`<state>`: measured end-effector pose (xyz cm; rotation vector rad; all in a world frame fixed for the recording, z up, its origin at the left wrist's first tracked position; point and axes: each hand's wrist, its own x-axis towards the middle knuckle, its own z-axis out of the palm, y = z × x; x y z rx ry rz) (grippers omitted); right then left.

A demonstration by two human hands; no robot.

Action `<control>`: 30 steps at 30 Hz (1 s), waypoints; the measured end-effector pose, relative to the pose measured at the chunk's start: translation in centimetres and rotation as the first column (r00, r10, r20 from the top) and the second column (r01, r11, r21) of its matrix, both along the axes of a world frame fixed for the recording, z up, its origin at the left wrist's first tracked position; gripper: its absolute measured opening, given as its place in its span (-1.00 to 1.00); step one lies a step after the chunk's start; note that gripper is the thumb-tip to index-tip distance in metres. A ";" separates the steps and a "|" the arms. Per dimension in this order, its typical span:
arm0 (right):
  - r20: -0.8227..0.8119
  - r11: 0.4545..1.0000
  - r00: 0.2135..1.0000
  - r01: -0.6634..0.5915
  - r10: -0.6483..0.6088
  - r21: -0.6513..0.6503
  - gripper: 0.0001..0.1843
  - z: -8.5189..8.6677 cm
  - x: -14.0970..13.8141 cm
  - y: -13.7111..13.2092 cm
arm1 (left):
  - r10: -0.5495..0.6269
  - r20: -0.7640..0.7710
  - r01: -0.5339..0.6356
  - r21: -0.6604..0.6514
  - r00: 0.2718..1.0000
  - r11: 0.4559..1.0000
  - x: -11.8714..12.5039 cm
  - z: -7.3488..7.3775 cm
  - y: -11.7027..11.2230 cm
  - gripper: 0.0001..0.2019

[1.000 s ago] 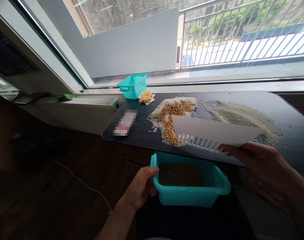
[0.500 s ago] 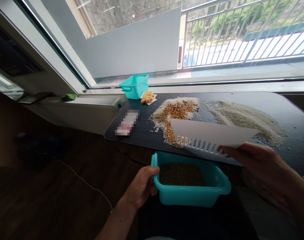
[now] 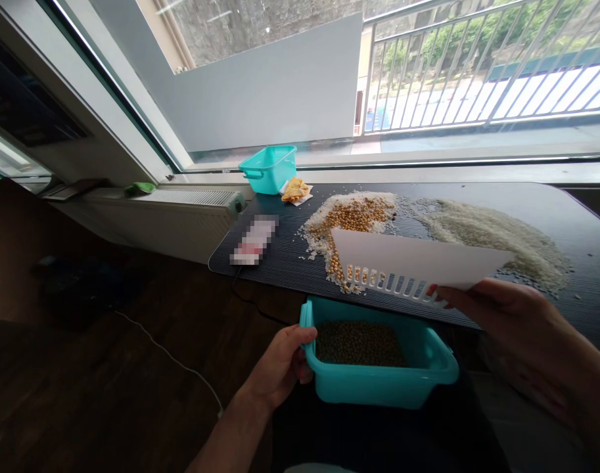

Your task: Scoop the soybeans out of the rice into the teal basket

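Note:
My left hand (image 3: 286,358) is closed on the left rim of a turquoise plastic tub (image 3: 378,384), held just below the table's front edge. Small dark greenish grains (image 3: 361,343) cover the tub's bottom. In my right hand (image 3: 497,302) is a white plastic scraper (image 3: 418,259) with a row of slots along its lower edge, gripped at its right end. It hovers above the table's front, partly hiding a mound of yellow beans (image 3: 359,213) mixed with white grains. To the right lies a long pile of rice (image 3: 501,236).
A second turquoise tub (image 3: 271,172) stands at the table's back left, beside a crumpled yellow cloth-like thing (image 3: 296,190) on white paper. A blurred-out flat object (image 3: 254,242) with a black cable lies on the table's left. Behind the table runs a window; a radiator (image 3: 181,213) is at left.
The scraper's left end has shifted very slightly left and up against the bean pile. Both hands keep their grips; the view has moved slightly.

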<state>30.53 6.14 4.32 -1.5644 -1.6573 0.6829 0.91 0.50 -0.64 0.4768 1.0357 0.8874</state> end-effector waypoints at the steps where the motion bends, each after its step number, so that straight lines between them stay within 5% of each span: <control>1: 0.008 1.000 1.000 0.005 -0.005 -0.003 -0.67 0.1 0.1 0.0 | -0.001 0.000 0.001 0.002 1.000 1.000 0.0 0.0 0.0 -0.66; 11: -0.045 0.996 0.996 -0.085 0.083 -0.041 -0.62 -0.1 -0.8 0.3 | 0.008 -0.017 -0.008 -0.004 1.000 1.000 0.0 0.1 -0.1 -0.66; 30: 0.001 1.000 1.000 -0.012 0.012 0.021 -0.66 0.3 -0.6 -0.3 | -0.018 -0.003 0.018 0.013 1.000 1.000 -0.1 0.1 0.0 -0.65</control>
